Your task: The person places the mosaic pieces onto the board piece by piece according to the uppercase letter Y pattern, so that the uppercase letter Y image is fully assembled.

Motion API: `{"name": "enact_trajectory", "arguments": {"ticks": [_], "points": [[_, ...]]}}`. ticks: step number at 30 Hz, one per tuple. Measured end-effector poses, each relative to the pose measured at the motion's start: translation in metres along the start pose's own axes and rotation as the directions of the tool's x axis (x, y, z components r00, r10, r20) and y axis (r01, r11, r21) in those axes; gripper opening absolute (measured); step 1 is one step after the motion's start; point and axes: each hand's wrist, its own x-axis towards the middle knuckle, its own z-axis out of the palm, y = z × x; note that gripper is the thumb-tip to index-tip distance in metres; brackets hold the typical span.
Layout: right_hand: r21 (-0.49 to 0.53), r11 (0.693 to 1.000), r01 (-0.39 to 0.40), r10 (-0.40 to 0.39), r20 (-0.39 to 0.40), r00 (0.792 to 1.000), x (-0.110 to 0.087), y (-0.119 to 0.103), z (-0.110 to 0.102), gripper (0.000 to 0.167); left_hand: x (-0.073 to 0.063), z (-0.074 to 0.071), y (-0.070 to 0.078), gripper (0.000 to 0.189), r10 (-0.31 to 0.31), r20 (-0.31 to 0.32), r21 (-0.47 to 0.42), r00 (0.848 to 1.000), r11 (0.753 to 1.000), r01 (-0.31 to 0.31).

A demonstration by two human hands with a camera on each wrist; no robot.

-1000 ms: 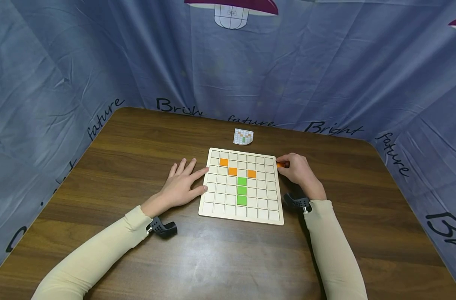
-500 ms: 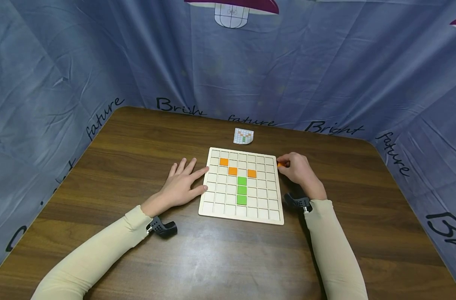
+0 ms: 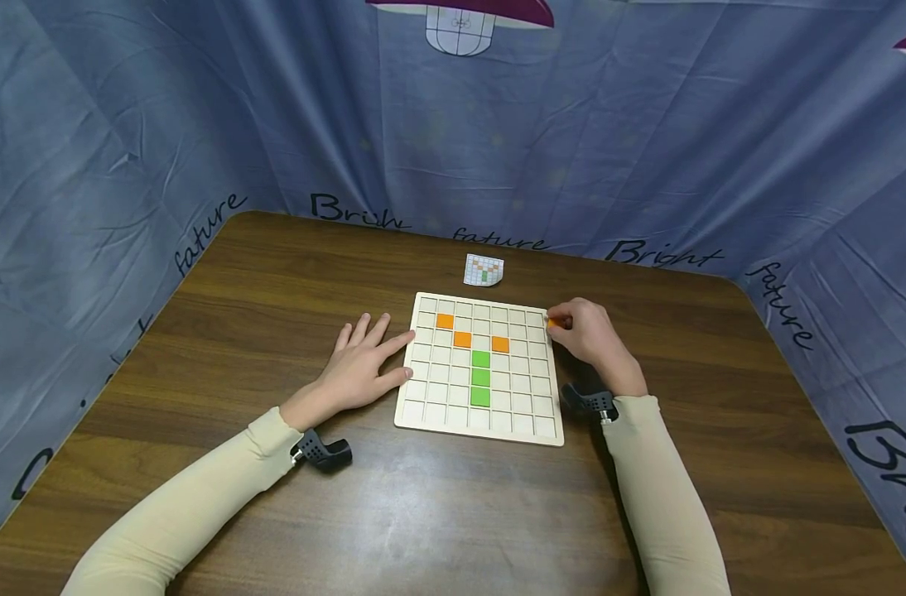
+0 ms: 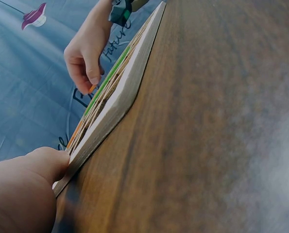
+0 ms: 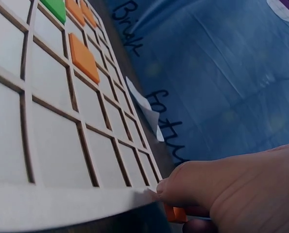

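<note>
A pale wooden grid board (image 3: 438,393) lies flat on the table with square tiles set in some cells. Three green tiles (image 3: 480,377) form a column in the middle. Above them sit three orange tiles (image 3: 462,339), two stepping up to the left and one on the right. My left hand (image 3: 356,372) rests with spread fingers beside the board, thumb and index fingertip at its left edge. At the board's upper right corner, my right hand (image 3: 590,335) pinches another orange tile (image 5: 175,213), mostly covered by the fingers in the right wrist view.
Behind the board lies a small paper card (image 3: 484,271) printed with a grid and a coloured Y pattern, one corner curled. The brown wooden table (image 3: 453,513) is bordered by blue curtains (image 3: 311,108) at the back and sides.
My right hand has shifted slightly left and away from me with the orange tile, closer over the board's right edge. The left hand and the set tiles stay put.
</note>
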Motion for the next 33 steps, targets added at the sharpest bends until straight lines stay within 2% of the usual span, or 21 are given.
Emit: {"name": "enact_trajectory", "arguments": {"ticks": [26, 33], "points": [[0.022, 0.994, 0.111, -0.112, 0.031, 0.993, 0.003, -0.028, 0.008, 0.030, 0.000, 0.000, -0.001, 0.062, -0.005, 0.004, -0.005, 1.000, 1.000, 0.005], [0.027, 0.993, 0.111, -0.112, 0.035, 0.993, 0.003, -0.031, 0.012, 0.030, 0.000, 0.000, 0.000, 0.062, -0.004, 0.002, -0.004, 1.000, 1.000, 0.004]]}}
